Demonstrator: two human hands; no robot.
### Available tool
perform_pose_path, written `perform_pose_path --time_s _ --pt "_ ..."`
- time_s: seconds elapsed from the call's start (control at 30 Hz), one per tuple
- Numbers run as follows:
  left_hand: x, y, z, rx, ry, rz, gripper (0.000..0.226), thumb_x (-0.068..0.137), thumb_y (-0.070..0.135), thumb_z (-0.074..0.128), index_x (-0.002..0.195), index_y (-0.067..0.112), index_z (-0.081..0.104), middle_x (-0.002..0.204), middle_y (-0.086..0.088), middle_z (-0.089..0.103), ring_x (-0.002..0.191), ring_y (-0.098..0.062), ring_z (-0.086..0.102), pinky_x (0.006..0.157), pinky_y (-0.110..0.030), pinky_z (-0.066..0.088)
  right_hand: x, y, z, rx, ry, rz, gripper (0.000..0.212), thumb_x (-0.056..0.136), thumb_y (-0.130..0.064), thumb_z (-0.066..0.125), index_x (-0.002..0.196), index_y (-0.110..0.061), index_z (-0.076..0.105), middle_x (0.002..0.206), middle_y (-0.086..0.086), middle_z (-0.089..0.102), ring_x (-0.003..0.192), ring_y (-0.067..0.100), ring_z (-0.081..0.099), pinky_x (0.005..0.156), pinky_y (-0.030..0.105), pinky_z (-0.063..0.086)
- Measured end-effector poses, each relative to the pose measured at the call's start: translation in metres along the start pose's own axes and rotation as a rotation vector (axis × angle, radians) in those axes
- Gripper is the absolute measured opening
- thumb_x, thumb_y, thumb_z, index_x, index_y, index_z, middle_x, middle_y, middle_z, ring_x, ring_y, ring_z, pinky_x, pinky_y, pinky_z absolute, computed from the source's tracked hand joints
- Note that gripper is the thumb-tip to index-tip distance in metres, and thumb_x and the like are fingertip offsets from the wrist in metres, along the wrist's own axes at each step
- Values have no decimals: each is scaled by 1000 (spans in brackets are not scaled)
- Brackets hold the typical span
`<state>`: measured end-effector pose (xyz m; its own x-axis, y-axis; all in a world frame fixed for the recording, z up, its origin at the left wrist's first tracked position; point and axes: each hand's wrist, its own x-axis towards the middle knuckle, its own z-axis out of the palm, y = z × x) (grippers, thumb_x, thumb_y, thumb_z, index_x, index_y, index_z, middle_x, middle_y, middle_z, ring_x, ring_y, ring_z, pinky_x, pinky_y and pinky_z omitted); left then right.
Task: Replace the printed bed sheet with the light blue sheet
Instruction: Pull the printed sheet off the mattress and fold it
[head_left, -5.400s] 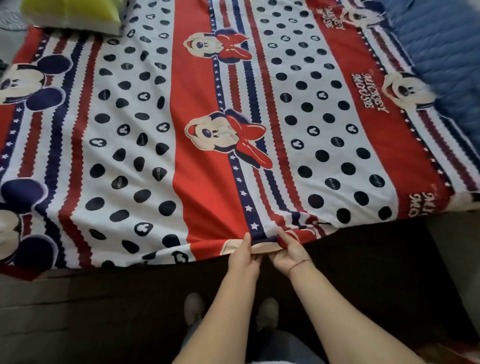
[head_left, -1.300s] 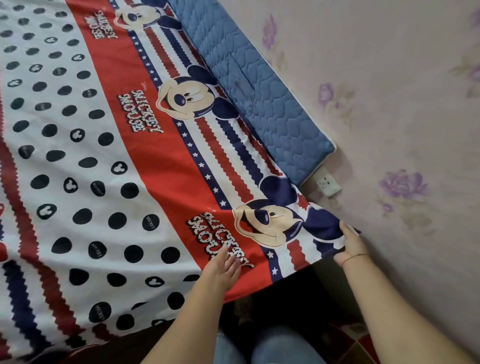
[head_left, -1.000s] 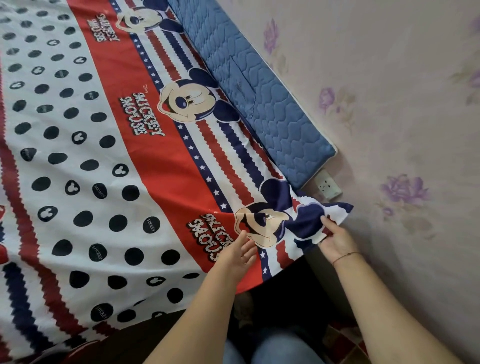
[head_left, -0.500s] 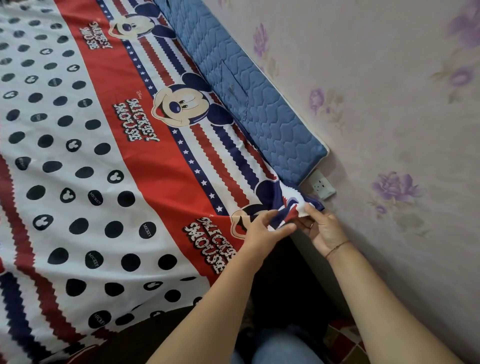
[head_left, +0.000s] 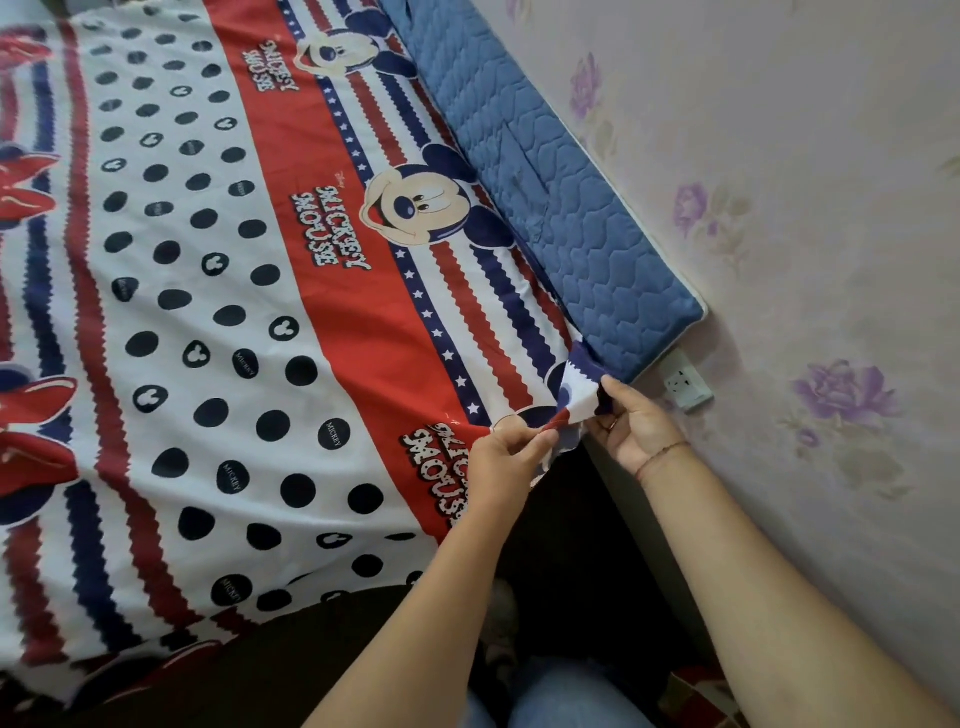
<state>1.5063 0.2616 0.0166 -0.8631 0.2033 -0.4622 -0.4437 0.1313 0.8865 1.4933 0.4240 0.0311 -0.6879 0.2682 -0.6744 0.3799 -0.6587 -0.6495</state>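
Observation:
The printed bed sheet (head_left: 249, 322), red, white and navy with cartoon mice and black dots, lies spread over the bed. Its near right corner is bunched up and lifted off the mattress. My left hand (head_left: 506, 457) pinches the sheet's front edge just left of that corner. My right hand (head_left: 636, 423) grips the gathered corner between thumb and fingers, close to the wall. No light blue sheet is in view.
A blue quilted mattress pad (head_left: 561, 208) shows along the wall side of the bed. The flowered wall (head_left: 805, 234) stands right beside it, with a white socket (head_left: 685, 384) near my right hand. Dark bed frame (head_left: 291, 660) runs along the front.
The sheet's right corner, earlier flat at the bed edge, has been gathered and folded inward. Both hands came together on it and now hold it bunched.

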Motion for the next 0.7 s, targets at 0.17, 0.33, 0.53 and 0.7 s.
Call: perform_pose_path --time_s 0.17,0.33,0.53,0.7 --pt "-8 -1 -18 -50 66 -61 17 90 25 68 78 14 73 55 14 58 51 1 49 55 -14 40 3 7 28 -6 -132 16 36 85 -11 64 120 -4 61 115 15 66 106 30 63 87 43 55" --pt "-10 -1 -41 -106 172 -62 17 90 32 67 80 21 74 65 13 67 63 -1 57 62 -20 44 0 22 46 -57 -220 30 40 69 -19 74 106 -7 65 116 17 61 106 30 57 95 43 47" --pt "-17 6 -89 -211 325 -44 11 87 29 72 79 23 76 88 -8 75 90 -28 70 85 -46 56 -4 40 89 -59 -315 1 8 71 -14 68 68 -14 75 76 4 72 69 15 70 56 24 56" --pt "-33 3 -136 -262 405 -30 13 90 27 68 91 16 75 80 -2 73 78 -19 70 64 -28 56 -14 67 142 -147 -435 3 32 91 -9 55 68 -18 75 75 0 72 72 14 69 63 26 56"
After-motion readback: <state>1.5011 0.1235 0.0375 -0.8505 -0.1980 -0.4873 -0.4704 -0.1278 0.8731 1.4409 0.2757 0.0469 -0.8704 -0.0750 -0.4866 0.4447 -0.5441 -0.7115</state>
